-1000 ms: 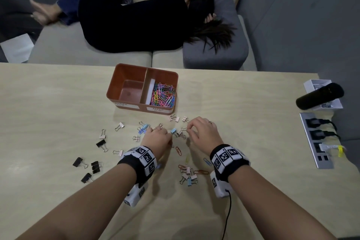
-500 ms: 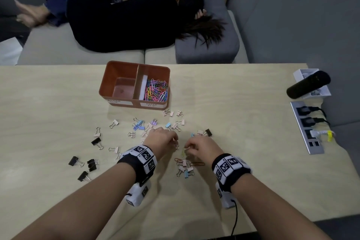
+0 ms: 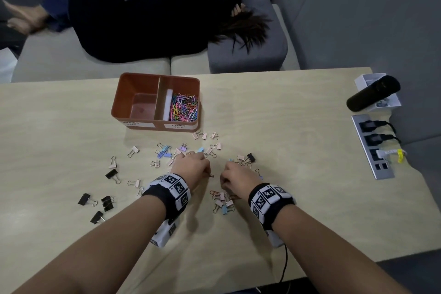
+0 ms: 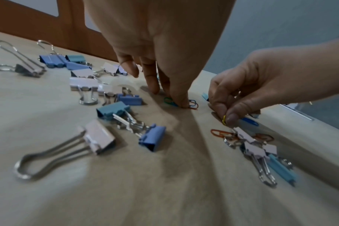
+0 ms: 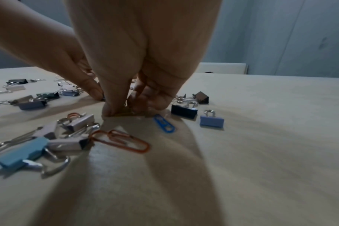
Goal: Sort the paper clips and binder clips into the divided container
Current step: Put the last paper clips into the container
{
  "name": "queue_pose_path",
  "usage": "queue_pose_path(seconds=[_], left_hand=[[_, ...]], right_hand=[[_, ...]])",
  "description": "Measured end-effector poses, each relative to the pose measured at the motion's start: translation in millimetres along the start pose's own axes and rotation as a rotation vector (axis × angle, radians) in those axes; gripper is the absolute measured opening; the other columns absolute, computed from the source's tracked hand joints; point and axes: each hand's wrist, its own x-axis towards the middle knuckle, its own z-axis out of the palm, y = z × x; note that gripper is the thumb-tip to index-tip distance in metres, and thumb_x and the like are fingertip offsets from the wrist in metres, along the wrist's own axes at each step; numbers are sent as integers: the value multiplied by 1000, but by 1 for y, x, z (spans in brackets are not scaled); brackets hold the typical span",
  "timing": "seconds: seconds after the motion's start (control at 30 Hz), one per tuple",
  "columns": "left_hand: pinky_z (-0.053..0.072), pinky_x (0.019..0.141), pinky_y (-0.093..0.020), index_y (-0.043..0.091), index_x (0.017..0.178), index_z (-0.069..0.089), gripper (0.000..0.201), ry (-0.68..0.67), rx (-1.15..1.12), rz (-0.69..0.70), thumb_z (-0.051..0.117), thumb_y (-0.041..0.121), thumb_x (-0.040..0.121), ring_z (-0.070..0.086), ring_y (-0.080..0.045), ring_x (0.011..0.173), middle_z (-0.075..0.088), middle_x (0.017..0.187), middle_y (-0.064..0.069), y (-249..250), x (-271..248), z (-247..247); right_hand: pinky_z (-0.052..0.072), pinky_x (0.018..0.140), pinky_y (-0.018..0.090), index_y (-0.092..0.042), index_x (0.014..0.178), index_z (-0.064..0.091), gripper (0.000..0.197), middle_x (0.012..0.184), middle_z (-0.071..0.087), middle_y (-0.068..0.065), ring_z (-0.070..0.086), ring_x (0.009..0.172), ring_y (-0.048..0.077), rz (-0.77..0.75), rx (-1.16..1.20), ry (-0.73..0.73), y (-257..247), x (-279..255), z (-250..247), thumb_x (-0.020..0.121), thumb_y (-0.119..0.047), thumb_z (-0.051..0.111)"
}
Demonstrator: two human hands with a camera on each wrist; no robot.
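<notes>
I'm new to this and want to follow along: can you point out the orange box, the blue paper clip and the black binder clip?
orange box [image 3: 133,88]: head view, left wall.
blue paper clip [image 5: 163,123]: right wrist view, middle.
black binder clip [image 5: 184,111]: right wrist view, body.

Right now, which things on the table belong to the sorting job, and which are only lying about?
Belong to the job:
- divided container
- paper clips in its right compartment
- loose binder clips
- orange paper clip
- blue paper clip
- yellow paper clip, pinched by the right hand

Lying about:
- black cylinder
- white box
- power strip
</notes>
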Motion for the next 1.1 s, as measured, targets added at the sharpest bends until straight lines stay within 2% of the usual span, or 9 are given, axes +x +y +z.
queue_pose_path(seconds=[0.17, 0.33, 0.43, 0.5, 0.67, 0.73, 0.87, 1.0, 1.1], left_hand=[[34, 100, -36, 23, 119, 55, 29, -21, 118, 32, 56, 22, 89, 50, -24, 116, 57, 119, -1, 5, -6, -1], [40, 93, -32, 23, 106, 60, 19, -12, -76, -5, 48, 30, 93, 53, -21, 108, 64, 109, 1, 4, -10, 6], [42, 93, -31, 20, 102, 63, 17, -20, -169, 48, 53, 30, 92, 53, -21, 107, 66, 106, 1, 8, -16, 12], [41, 92, -30, 20, 104, 63, 19, -26, -199, 71, 54, 32, 92, 53, -21, 107, 67, 106, 1, 13, -20, 17], [42, 94, -32, 23, 113, 59, 23, -16, -146, 98, 52, 30, 93, 54, -20, 110, 67, 111, 5, 22, -26, 28], [42, 94, -34, 26, 112, 60, 23, -35, -107, 93, 53, 33, 92, 54, -20, 111, 67, 111, 5, 23, -28, 31], [37, 92, -34, 30, 110, 60, 22, -17, -81, 76, 52, 38, 92, 51, -20, 114, 63, 111, 6, 25, -29, 36], [36, 91, -34, 28, 107, 62, 20, 13, -110, 55, 52, 37, 92, 49, -20, 114, 60, 113, 6, 29, -29, 36], [36, 90, -35, 26, 104, 63, 19, -5, -107, 32, 53, 37, 92, 48, -20, 112, 58, 112, 4, 30, -28, 34]], right_hand=[[50, 80, 36, -17, 98, 64, 15, 108, 59, 3, 59, 98, 25, -6, -22, 9, 0, -5, -1, 91, -20, 51], [49, 85, 30, -21, 105, 64, 17, 96, 60, -6, 59, 89, 14, 86, 265, 151, 18, -19, -7, 91, -19, 56], [48, 85, 25, -15, 103, 68, 16, 95, 59, -2, 57, 86, 12, 90, 307, 200, 33, -33, -11, 88, -16, 63], [47, 81, 23, -14, 103, 68, 16, 91, 58, -2, 57, 81, 12, 103, 336, 171, 37, -44, -9, 87, -16, 64], [35, 64, 16, -21, 111, 62, 24, 76, 46, -17, 45, 69, 0, 86, 272, 47, 34, -59, 12, 87, -19, 62], [34, 68, 18, -20, 112, 61, 23, 76, 40, -18, 44, 73, 7, 65, 207, 45, 30, -59, 21, 89, -18, 59], [34, 76, 22, -13, 103, 63, 15, 90, 43, -6, 43, 84, 13, 120, 218, 96, 27, -56, 31, 91, -21, 57], [45, 82, 32, -10, 97, 64, 14, 102, 49, 3, 54, 90, 21, 122, 199, 90, 26, -55, 32, 92, -21, 56], [47, 83, 36, -13, 98, 63, 14, 108, 54, 4, 56, 96, 25, 124, 161, 99, 26, -59, 33, 93, -22, 54]])
